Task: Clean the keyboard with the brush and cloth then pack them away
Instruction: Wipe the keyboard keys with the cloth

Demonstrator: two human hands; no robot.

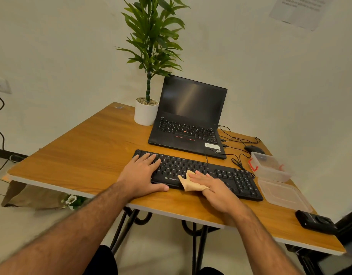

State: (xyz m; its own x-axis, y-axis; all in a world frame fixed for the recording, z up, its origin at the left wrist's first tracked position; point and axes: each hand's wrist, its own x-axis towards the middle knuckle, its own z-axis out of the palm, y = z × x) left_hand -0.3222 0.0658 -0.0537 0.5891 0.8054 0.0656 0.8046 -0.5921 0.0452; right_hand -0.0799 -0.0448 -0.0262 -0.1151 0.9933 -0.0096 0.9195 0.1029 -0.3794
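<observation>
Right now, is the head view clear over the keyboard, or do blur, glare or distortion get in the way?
Head view: the keyboard is sharp, its brand print legible; the left forearm at the lower edge is smeared; a pale glare streak crosses the laptop screen; wide-angle bowing curves the table edges; the wall notice is unreadable.

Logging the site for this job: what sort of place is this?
Probably a small office or home desk corner: a laptop, a keyboard and potted plant on a wooden table.
</observation>
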